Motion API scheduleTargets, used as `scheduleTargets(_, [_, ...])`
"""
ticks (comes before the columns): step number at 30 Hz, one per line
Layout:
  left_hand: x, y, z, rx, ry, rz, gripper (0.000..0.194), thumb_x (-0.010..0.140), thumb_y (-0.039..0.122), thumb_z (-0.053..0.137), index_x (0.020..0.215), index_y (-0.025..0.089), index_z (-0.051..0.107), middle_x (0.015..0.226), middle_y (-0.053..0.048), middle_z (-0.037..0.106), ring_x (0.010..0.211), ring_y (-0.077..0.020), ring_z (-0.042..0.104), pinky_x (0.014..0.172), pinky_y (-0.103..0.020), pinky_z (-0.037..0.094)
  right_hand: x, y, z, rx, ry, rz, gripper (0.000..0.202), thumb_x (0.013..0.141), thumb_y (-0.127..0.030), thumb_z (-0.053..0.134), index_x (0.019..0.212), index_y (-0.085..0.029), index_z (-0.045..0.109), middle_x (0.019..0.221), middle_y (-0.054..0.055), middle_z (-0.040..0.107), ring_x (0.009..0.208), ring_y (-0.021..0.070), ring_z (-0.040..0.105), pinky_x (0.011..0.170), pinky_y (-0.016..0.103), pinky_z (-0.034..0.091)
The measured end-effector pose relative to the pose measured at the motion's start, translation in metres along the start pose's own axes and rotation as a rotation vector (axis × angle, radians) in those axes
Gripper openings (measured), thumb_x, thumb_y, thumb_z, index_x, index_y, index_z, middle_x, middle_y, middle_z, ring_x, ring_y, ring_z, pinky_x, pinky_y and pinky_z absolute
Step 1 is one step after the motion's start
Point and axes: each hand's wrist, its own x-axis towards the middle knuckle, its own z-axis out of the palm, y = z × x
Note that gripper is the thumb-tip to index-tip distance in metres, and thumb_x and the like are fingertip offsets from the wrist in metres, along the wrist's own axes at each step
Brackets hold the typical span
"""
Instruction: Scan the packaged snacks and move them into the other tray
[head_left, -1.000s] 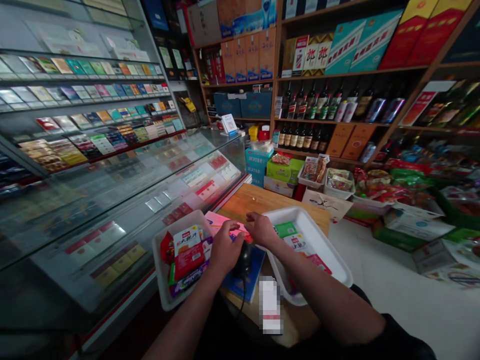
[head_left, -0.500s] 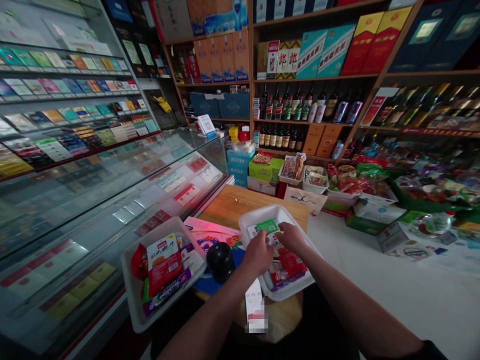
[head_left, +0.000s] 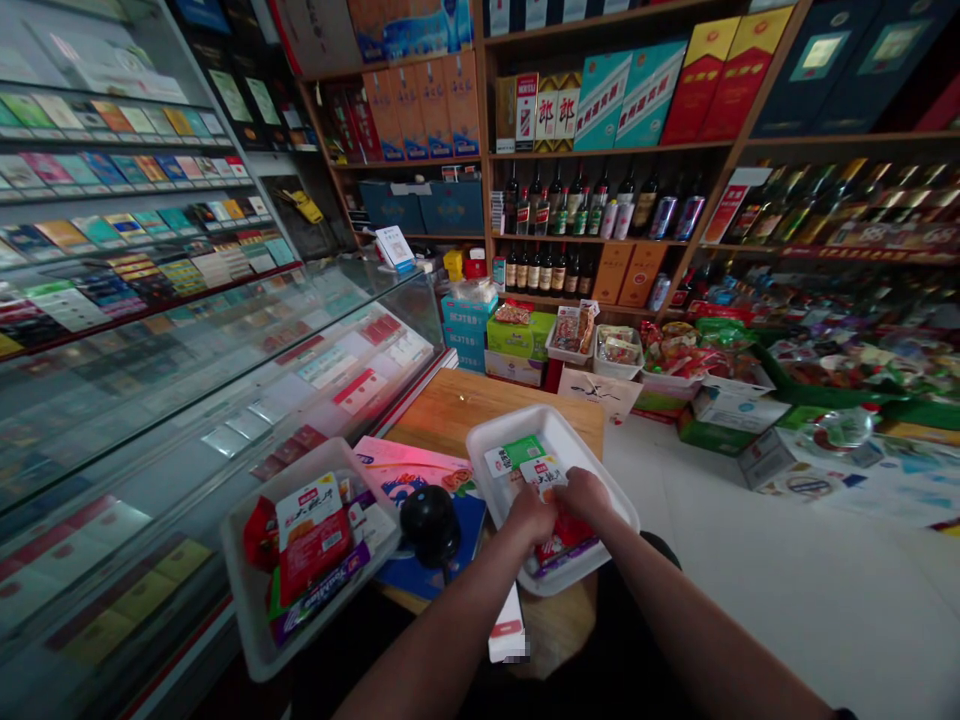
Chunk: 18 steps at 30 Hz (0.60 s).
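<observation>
On the small wooden table, a white tray [head_left: 626,500] holds several snack packets. My left hand [head_left: 534,515] and my right hand [head_left: 589,495] are both inside it, fingers closed on opposite sides of a red-and-white snack packet [head_left: 546,470]. Farther up in the tray lies a green-and-white packet [head_left: 517,453]. Below my hands, a purple packet [head_left: 564,560] shows at the tray's near end. My fingertips are partly hidden by the hands themselves. Left of them stands a second white tray [head_left: 244,600], filled with red, white and purple snack packets [head_left: 311,530].
Between the trays, a black rounded device [head_left: 430,525] stands on a blue-and-pink sheet [head_left: 469,535]. A white slip or box [head_left: 508,625] lies at the near table edge. A glass display counter [head_left: 300,340] runs along the left; boxed snacks [head_left: 517,340] line the shelves beyond.
Both hands have moved down the tray from the green-and-white packet to the red-and-white one, which they now grip. The camera view has shifted slightly to the right.
</observation>
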Motion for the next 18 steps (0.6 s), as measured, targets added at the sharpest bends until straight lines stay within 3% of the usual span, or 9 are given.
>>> scheduleTargets(3, [0.000,-0.003,0.000,-0.084,0.066,-0.062,0.025,0.083,0.020,0.066,0.108,0.018,0.066,0.107,-0.012,0.077,0.091,-0.0220,0.073,0.075,-0.029,0.053,0.004,0.003,0.005,0.051,-0.006,-0.011,0.038,0.085,-0.035,0.060,0.112,-0.011,0.072,0.113,0.021,0.074,0.108,0.0298,0.070,0.083,0.032,0.050])
scheduleTargets(8, [0.006,-0.007,0.001,-0.006,0.144,-0.072,0.018,0.075,0.013,0.070,0.093,0.016,0.069,0.109,-0.014,0.076,0.103,-0.0255,0.070,0.085,-0.031,0.051,0.006,0.003,0.011,0.115,-0.020,0.002,0.046,0.080,-0.040,0.067,0.115,-0.011,0.071,0.111,0.020,0.075,0.110,0.0303,0.069,0.084,0.032,0.049])
scheduleTargets(12, [0.010,-0.006,0.000,0.042,0.185,-0.070,0.015,0.075,0.012,0.069,0.089,0.017,0.069,0.103,-0.014,0.076,0.100,-0.0268,0.070,0.084,-0.034,0.049,0.002,0.004,0.010,0.188,0.020,0.024,0.053,0.078,-0.046,0.070,0.117,-0.011,0.071,0.114,0.020,0.074,0.111,0.0307,0.069,0.084,0.032,0.049])
scheduleTargets(15, [0.007,-0.001,-0.008,0.078,0.204,-0.005,0.012,0.078,0.011,0.065,0.086,0.019,0.068,0.097,-0.010,0.076,0.093,-0.0229,0.070,0.081,-0.031,0.049,0.001,0.007,0.005,0.262,0.069,0.038,0.051,0.079,-0.042,0.067,0.122,-0.012,0.069,0.118,0.018,0.074,0.111,0.0279,0.069,0.084,0.030,0.049])
scheduleTargets(18, [0.000,0.007,-0.023,0.106,0.188,0.124,0.014,0.078,0.009,0.063,0.085,0.021,0.067,0.088,-0.005,0.075,0.084,-0.0182,0.069,0.076,-0.027,0.048,-0.001,0.008,-0.002,0.311,0.069,0.046,0.039,0.083,-0.035,0.061,0.114,-0.014,0.073,0.105,0.014,0.077,0.100,0.0241,0.071,0.079,0.028,0.049])
